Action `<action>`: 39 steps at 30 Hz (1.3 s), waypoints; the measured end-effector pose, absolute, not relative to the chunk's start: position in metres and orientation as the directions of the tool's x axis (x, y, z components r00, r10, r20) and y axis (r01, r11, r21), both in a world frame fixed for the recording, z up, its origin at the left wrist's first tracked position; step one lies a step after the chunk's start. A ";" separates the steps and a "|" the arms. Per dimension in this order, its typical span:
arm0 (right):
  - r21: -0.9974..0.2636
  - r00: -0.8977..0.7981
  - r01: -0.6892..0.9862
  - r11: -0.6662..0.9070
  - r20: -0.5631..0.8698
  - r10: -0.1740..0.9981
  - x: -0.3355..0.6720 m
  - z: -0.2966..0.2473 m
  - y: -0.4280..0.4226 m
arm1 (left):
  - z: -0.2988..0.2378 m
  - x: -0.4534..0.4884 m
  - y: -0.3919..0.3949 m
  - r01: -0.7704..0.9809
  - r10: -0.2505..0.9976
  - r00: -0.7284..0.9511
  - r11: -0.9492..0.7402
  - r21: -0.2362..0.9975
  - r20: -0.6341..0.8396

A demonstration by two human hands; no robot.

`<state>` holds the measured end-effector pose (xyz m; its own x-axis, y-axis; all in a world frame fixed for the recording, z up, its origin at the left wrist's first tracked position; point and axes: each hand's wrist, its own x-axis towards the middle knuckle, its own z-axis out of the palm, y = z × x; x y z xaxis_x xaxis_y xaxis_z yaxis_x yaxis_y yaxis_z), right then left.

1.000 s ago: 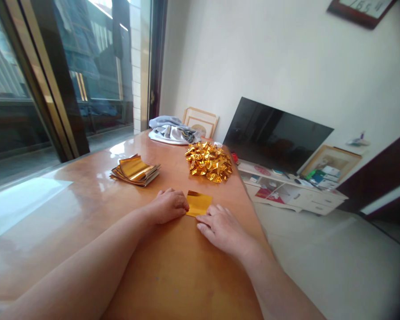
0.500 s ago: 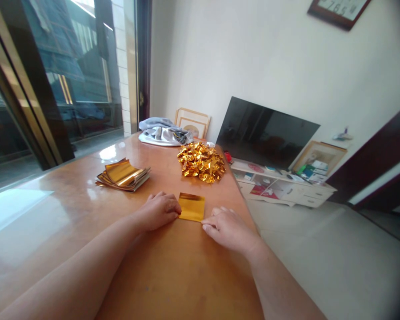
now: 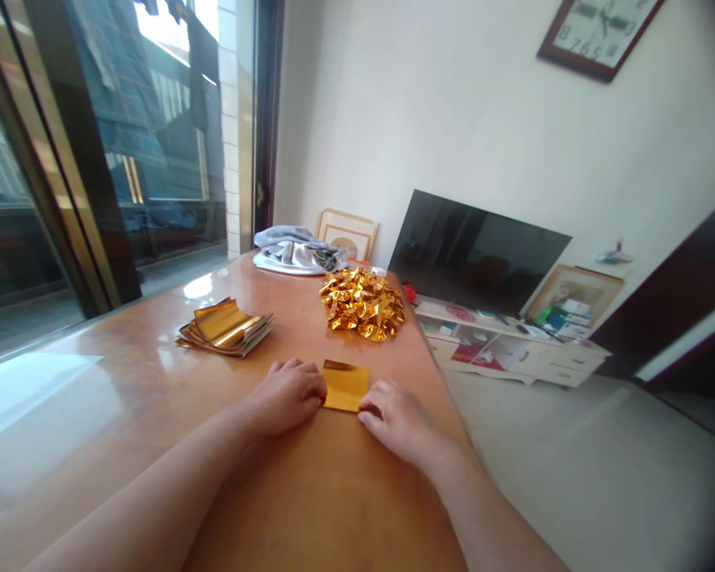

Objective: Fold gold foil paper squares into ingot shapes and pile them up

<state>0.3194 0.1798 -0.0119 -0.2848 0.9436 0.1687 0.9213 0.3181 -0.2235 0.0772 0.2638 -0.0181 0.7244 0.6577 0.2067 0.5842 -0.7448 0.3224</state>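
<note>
Gold sheet [image 3: 345,387] (long axis unclear) lies square-on between left hand [image 3: 290,396] and right hand [image 3: 396,421].

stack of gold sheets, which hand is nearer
Left: the left hand lies right of the stack, on its near side; the right hand is farther right, past the single gold sheet.

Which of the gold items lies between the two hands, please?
The single flat gold sheet; the loose stack and the crinkled heap both lie farther away.
</note>
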 end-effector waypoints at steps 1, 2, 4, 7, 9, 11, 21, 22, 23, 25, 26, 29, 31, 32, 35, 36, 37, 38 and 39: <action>-0.220 -0.290 0.921 0.323 0.170 0.942 0.319 -0.014 0.181 | -0.018 0.077 0.262 0.586 0.660 0.720 -0.743 0.322 0.213; -0.215 -0.294 0.920 0.327 0.171 0.940 0.320 -0.015 0.182 | -0.017 0.077 0.261 0.587 0.661 0.718 -0.743 0.322 0.218; -0.201 -0.301 0.921 0.334 0.177 0.937 0.320 -0.018 0.183 | -0.016 0.077 0.259 0.587 0.663 0.715 -0.742 0.323 0.222; -0.173 -0.302 0.925 0.338 0.201 0.932 0.321 -0.021 0.184 | -0.015 0.077 0.257 0.593 0.667 0.710 -0.739 0.319 0.224; -0.157 -0.303 0.927 0.341 0.222 0.927 0.321 -0.022 0.184 | -0.015 0.078 0.257 0.594 0.665 0.711 -0.742 0.311 0.229; -0.159 -0.296 0.927 0.340 0.249 0.922 0.320 -0.024 0.185 | -0.016 0.080 0.257 0.586 0.656 0.715 -0.751 0.303 0.242; -0.588 -0.086 0.730 0.349 0.428 0.900 0.325 -0.016 0.184 | -0.011 0.086 0.254 0.476 0.659 0.640 -0.744 0.470 0.394; -0.648 -0.059 0.675 0.353 0.429 0.901 0.324 -0.014 0.183 | -0.012 0.087 0.255 0.439 0.684 0.618 -0.710 0.551 0.388; -0.703 -0.041 0.617 0.354 0.421 0.906 0.323 -0.012 0.182 | -0.013 0.088 0.255 0.389 0.714 0.594 -0.658 0.644 0.370; -0.802 -0.022 0.487 0.346 0.384 0.923 0.320 -0.010 0.181 | -0.013 0.090 0.254 0.254 0.770 0.557 -0.515 0.818 0.312; -0.850 -0.018 0.410 0.331 0.355 0.935 0.319 -0.010 0.182 | -0.013 0.091 0.254 0.182 0.789 0.545 -0.440 0.879 0.282; -0.954 -0.005 0.190 0.230 0.234 0.972 0.316 -0.015 0.185 | -0.012 0.094 0.253 0.035 0.822 0.529 -0.270 0.962 0.211; -0.982 0.000 0.127 0.142 0.144 0.990 0.316 -0.018 0.187 | -0.014 0.095 0.253 0.014 0.838 0.523 -0.191 0.982 0.155; -0.988 0.003 0.120 0.099 0.100 0.995 0.316 -0.020 0.187 | -0.017 0.095 0.254 0.027 0.847 0.517 -0.159 0.987 0.122; -0.990 0.015 0.132 -0.042 -0.040 0.999 0.317 -0.022 0.186 | -0.029 0.094 0.259 0.138 0.869 0.493 -0.136 0.981 0.051; -0.985 0.023 0.147 -0.085 -0.083 0.996 0.317 -0.022 0.186 | -0.032 0.093 0.261 0.185 0.869 0.493 -0.158 0.970 0.047; -0.978 0.031 0.172 -0.121 -0.117 0.993 0.318 -0.022 0.186 | -0.035 0.092 0.263 0.241 0.868 0.495 -0.182 0.953 0.041; -0.968 0.040 0.205 -0.147 -0.142 0.989 0.319 -0.022 0.186 | -0.038 0.091 0.265 0.298 0.866 0.498 -0.214 0.930 0.040; -0.956 0.052 0.245 -0.161 -0.153 0.987 0.320 -0.022 0.186 | -0.039 0.090 0.266 0.356 0.864 0.502 -0.252 0.900 0.043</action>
<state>0.3200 0.1865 -0.0216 0.0515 0.9869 -0.1531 0.2450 -0.1612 -0.9560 0.0900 0.2656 -0.0386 0.5021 0.8638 0.0430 0.3559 -0.2517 0.9000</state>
